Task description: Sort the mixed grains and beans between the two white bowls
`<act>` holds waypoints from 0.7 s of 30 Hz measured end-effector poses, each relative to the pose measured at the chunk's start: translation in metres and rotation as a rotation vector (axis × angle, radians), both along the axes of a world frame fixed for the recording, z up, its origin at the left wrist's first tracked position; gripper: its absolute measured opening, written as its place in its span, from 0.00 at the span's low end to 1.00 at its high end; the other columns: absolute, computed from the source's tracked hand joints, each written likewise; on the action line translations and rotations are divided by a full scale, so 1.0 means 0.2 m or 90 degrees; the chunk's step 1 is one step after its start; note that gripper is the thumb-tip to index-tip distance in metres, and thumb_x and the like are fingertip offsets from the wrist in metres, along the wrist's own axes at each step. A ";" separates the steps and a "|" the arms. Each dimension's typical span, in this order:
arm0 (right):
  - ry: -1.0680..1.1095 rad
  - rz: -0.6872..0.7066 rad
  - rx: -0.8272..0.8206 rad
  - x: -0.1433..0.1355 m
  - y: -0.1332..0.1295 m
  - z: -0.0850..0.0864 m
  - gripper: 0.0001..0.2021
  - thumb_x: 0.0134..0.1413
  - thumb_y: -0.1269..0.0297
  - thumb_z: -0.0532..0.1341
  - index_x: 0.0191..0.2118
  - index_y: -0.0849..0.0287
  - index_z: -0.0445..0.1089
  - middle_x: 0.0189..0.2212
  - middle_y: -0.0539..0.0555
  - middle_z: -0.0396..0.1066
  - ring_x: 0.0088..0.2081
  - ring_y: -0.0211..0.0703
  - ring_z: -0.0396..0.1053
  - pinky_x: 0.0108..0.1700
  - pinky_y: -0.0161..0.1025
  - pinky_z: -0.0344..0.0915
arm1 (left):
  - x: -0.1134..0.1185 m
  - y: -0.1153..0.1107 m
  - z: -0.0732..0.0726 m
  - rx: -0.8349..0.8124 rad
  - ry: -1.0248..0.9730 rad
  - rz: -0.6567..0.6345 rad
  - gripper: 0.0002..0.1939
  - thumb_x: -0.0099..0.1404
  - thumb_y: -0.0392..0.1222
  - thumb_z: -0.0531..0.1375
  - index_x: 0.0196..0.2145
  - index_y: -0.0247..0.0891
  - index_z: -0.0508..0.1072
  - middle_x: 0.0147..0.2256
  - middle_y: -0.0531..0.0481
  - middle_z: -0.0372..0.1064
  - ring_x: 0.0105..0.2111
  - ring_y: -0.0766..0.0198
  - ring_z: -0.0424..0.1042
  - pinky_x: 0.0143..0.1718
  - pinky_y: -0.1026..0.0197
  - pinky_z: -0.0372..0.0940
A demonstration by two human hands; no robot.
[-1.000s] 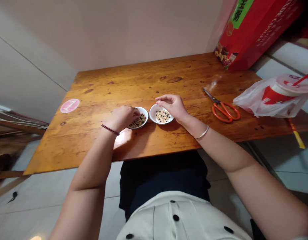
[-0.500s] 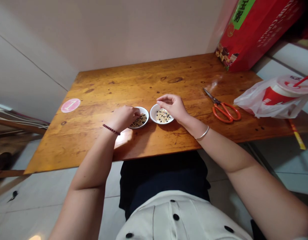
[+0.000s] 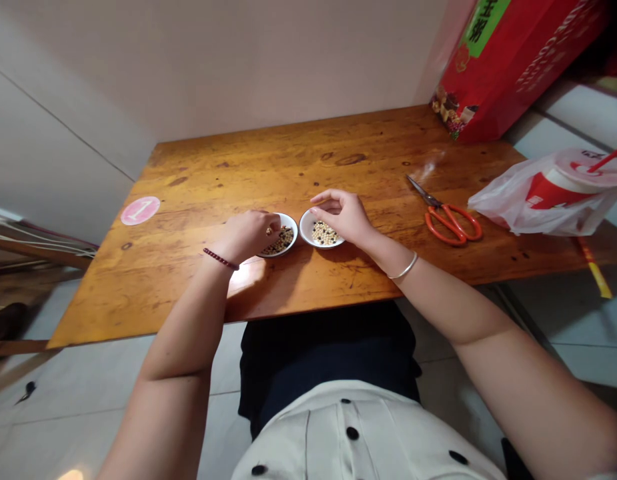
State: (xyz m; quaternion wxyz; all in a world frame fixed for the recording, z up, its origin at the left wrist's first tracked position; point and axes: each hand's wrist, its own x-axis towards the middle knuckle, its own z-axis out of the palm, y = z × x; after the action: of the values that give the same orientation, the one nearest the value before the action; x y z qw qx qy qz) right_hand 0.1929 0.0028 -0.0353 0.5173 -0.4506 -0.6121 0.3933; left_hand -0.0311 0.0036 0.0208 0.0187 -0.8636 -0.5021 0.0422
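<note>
Mixed pale and dark beans [image 3: 283, 244] are lying in the left bowl [image 3: 289, 221], directly below and beside the fingertips of our left hand [image 3: 245, 233]. That hand is coming between us and the left edge of the left bowl, and its fingers are curling down inside the rim. They are bunching close together, and we cannot tell whether they are holding any beans, since the back of the hand is hiding most of the grip.

Just to the right of the left bowl, the right bowl [image 3: 307, 223] is standing with its rim very near; we cannot tell whether the two are touching. Mostly pale beans [image 3: 325, 233] with a few dark ones are covering its bottom. Our right hand [image 3: 347, 217] is hanging over that bowl's right side, its thumb and bent fingers standing a narrow gap apart, with the beans lying below them.

We are wearing a dark beaded bracelet [image 3: 221, 259] to the left of the left bowl and a silver bangle [image 3: 405, 267] well to its right. Orange-handled scissors [image 3: 455, 233] are lying farther right of the left bowl, and beyond them a cup [image 3: 558, 193] is sitting in a plastic bag [image 3: 498, 203]. A pink round sticker [image 3: 141, 211] is showing well left of the left bowl, on the same wooden table [image 3: 213, 173].
</note>
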 end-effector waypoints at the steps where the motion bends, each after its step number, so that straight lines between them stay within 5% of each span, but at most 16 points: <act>1: -0.009 0.009 0.008 0.00 0.00 0.00 0.08 0.52 0.65 0.68 0.39 0.57 0.75 0.38 0.56 0.80 0.39 0.45 0.78 0.46 0.43 0.77 | 0.00 0.00 0.00 0.000 0.003 0.001 0.11 0.64 0.44 0.55 0.37 0.42 0.77 0.36 0.45 0.77 0.35 0.54 0.75 0.34 0.59 0.63; 21: -0.086 0.066 0.038 -0.02 -0.06 0.01 0.09 0.53 0.66 0.67 0.42 0.54 0.74 0.37 0.52 0.80 0.42 0.45 0.80 0.46 0.42 0.76 | 0.08 -0.04 -0.03 0.001 -0.327 -0.095 0.15 0.69 0.51 0.57 0.41 0.39 0.77 0.34 0.48 0.77 0.33 0.62 0.73 0.38 0.63 0.64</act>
State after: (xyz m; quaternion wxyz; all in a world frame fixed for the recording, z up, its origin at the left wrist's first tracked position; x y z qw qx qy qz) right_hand 0.1885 -0.0090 -0.0343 0.4671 -0.4282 -0.6795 0.3698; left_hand -0.0157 -0.0045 0.0144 -0.1054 -0.8805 -0.4257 -0.1801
